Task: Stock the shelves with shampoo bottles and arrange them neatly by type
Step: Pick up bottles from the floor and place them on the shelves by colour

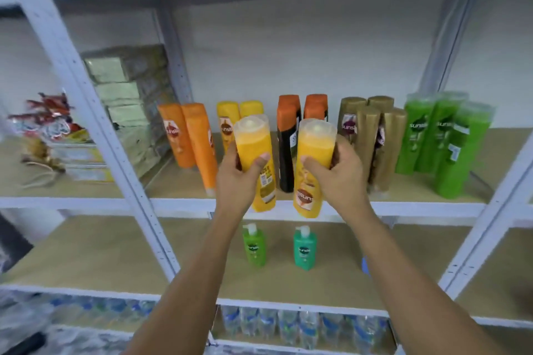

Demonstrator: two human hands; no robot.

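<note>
Left hand: the left hand (237, 179) grips one yellow bottle (257, 164), fingers and thumb curled round its middle.
Right hand: the right hand (337, 176) grips a second yellow bottle (313, 170) the same way.
Where the two bottles are: both are held up in the air, cap end up, side by side but not touching, in front of the edge of the middle shelf (418, 206).
On the middle shelf: bottles stand in groups by color. From left to right there are orange bottles (190, 138), two more yellow ones (230, 121), black bottles with orange caps (288, 135), gold bottles (372, 135) and green bottles (444, 138).
Shelf below: a green pump bottle (254, 245) and a teal pump bottle (305, 248) stand near each other.
Bottom shelf: rows of water bottles (288, 326).
Far left: snack packs (54, 127), blurry.
</note>
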